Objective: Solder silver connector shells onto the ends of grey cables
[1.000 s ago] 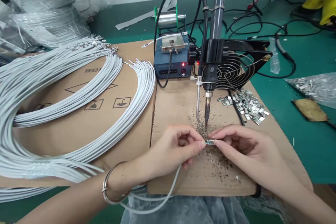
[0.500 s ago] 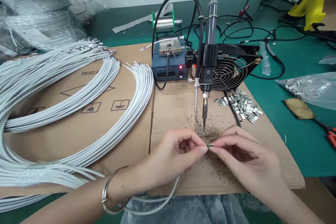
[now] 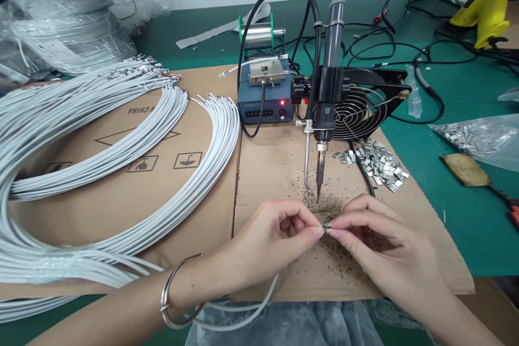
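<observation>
My left hand [image 3: 279,240] and my right hand [image 3: 385,248] meet fingertip to fingertip above the cardboard. Between them, my right thumb and forefinger pinch a small metal and green connector [image 3: 326,226]. My left thumb and forefinger are pressed together at its other side. A white cable [image 3: 265,303] loops out from beneath my left hand, which seems to pinch its end; the fingers hide that end. Just beyond my fingertips, a soldering iron [image 3: 320,165] points down in its holder, with a thin metal feed tube [image 3: 307,159] beside its tip.
Bundled white cables [image 3: 194,194] cover the left cardboard. Behind stand a blue soldering station [image 3: 265,100], a solder spool [image 3: 259,35] and a black fan [image 3: 360,105]. Loose connectors [image 3: 383,165] lie at right, near a bag of connectors [image 3: 482,138]. Solder specks dot the cardboard [image 3: 263,173].
The view has shifted slightly, so the bench appears a little further right. Both hands keep their pinch, and the connector looks slightly turned between the fingertips.
</observation>
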`<state>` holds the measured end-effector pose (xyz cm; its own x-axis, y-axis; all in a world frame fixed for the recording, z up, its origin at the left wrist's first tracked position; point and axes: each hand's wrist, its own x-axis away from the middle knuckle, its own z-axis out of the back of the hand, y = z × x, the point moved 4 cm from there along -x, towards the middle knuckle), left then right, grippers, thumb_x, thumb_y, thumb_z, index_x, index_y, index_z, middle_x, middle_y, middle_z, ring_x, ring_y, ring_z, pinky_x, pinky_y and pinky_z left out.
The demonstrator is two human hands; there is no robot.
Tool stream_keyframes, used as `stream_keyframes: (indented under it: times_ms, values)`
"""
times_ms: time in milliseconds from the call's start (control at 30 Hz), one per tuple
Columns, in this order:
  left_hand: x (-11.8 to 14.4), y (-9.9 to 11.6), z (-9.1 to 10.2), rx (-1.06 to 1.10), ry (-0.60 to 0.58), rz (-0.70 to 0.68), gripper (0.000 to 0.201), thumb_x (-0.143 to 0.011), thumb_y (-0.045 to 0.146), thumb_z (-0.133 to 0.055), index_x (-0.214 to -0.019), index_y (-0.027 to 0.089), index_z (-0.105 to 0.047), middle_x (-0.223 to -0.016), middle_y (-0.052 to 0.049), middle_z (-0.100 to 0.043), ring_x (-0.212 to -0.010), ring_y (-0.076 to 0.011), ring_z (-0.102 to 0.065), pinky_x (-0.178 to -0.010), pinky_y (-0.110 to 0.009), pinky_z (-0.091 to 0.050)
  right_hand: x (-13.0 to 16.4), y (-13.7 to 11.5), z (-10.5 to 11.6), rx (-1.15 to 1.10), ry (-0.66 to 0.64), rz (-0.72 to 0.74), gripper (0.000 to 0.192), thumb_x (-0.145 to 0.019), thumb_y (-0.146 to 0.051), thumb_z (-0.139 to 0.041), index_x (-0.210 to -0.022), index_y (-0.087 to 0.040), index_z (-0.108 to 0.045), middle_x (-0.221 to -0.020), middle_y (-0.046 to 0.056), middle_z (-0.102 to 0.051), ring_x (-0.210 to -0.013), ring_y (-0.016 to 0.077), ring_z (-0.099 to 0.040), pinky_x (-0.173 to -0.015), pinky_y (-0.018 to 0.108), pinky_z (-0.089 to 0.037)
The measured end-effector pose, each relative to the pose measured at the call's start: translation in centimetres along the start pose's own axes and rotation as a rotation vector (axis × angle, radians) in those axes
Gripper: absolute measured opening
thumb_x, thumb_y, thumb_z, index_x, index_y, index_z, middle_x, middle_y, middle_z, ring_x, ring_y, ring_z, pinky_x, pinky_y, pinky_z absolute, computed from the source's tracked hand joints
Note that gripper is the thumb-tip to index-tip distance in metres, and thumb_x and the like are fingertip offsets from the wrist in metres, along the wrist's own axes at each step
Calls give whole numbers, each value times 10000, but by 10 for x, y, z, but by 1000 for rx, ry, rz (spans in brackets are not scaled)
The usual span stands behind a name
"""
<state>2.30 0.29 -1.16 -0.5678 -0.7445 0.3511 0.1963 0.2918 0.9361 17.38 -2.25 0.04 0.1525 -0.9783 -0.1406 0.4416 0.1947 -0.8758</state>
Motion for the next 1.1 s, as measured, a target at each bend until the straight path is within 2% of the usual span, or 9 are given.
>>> stream_keyframes:
  times_ms: [500, 633, 733, 833, 967, 1100]
  values:
    - [1, 0, 0, -27, -8, 15, 151, -814, 271, -549, -763, 138, -600, -524, 50, -480, -440, -55, -451, -438, -164, -344, -2, 5, 3, -1, -107, -95, 121, -830, -205, -560, -724, -230, -612, -735, 16, -504, -619, 153, -507, -452, 252, -359]
    - [0, -1, 0, -19, -3, 19, 147, -814, 269, -549, -756, 143, -595, -524, 50, -480, -442, -53, -448, -441, -159, -352, -3, 9, 7, -101, -83, -238, 51, -781, -259, -617, -747, -222, -623, -632, 1, -551, -545, 140, -512, -442, 235, -388]
    - [-1, -1, 1, -4, 5, 26, 147, -811, 272, -553, -760, 142, -599, -527, 49, -479, -440, -49, -442, -431, -152, -349, -7, 13, 5, -244, -137, -395, 76, -735, -267, -657, -765, -200, -637, -552, -16, -581, -456, 105, -504, -411, 195, -413]
    - [-2, -2, 2, 8, 1, 47, 157, -806, 282, -559, -766, 138, -606, -525, 46, -477, -445, -53, -444, -418, -146, -359, -12, 15, 0, -360, -194, -469, 88, -725, -264, -663, -713, -181, -636, -529, -14, -601, -429, 90, -528, -414, 172, -446]
    - [-4, -1, 3, 63, -3, 91, 170, -787, 301, -582, -751, 136, -596, -525, 48, -465, -440, -58, -450, -394, -144, -393, -16, 16, -2, -377, -208, -463, 76, -737, -251, -653, -723, -177, -641, -566, 6, -645, -446, 90, -560, -422, 159, -464]
    - [-6, -1, 4, 123, -6, 139, 179, -772, 306, -606, -733, 133, -585, -519, 58, -455, -420, -50, -453, -385, -142, -408, -17, 9, 2, -261, -154, -367, 62, -736, -233, -639, -712, -179, -654, -587, 18, -658, -470, 104, -568, -433, 176, -472]
